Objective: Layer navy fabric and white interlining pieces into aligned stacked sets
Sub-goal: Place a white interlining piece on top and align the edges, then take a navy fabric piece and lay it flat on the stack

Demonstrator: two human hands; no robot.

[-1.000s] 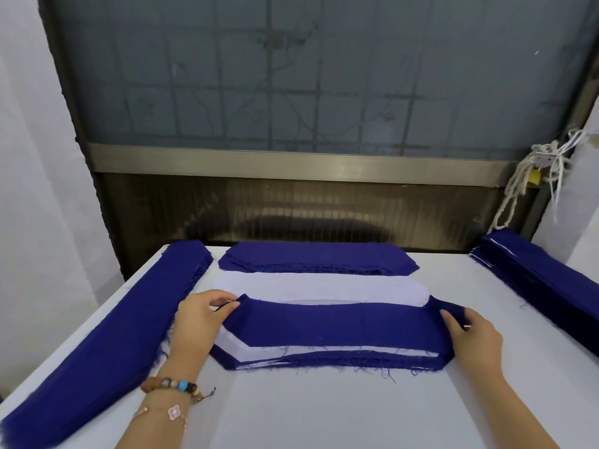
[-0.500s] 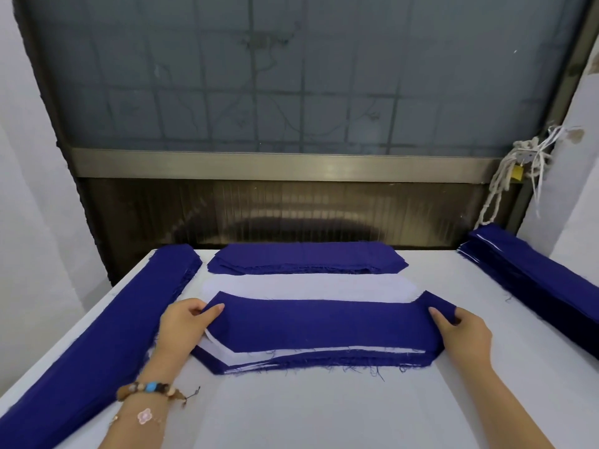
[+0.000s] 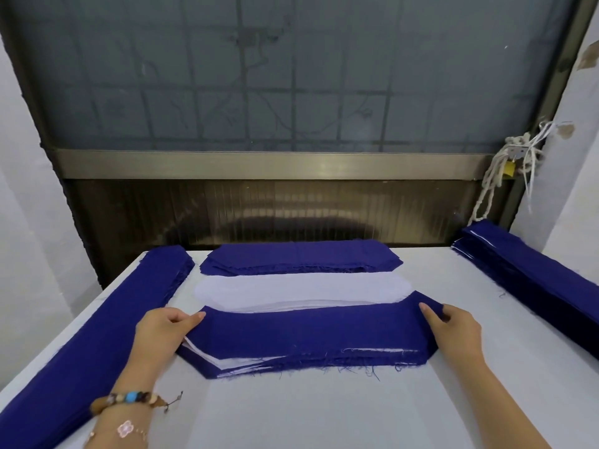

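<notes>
Now the top navy piece (image 3: 308,328) lies on the layered stack (image 3: 227,364) at the front of the desk (image 3: 291,416). The right hand (image 3: 460,332) pinches its right end. The left hand (image 3: 162,332) has its fingers close together on the left end; I cannot tell if they pinch. I think it should be pulled flat, with the slanted corners matched. The cloth looks soft, with frayed threads. The white interlining (image 3: 301,291) behind looks thin and smooth.

**Soft light, bent edges**

Even, diffuse light falls on the white table (image 3: 324,416), leaving only faint shadows. A dull glare streaks the metal rail (image 3: 275,163). Frayed threads on the navy fabric (image 3: 308,332) look sharp. The window (image 3: 291,76) bows toward its sides.
</notes>
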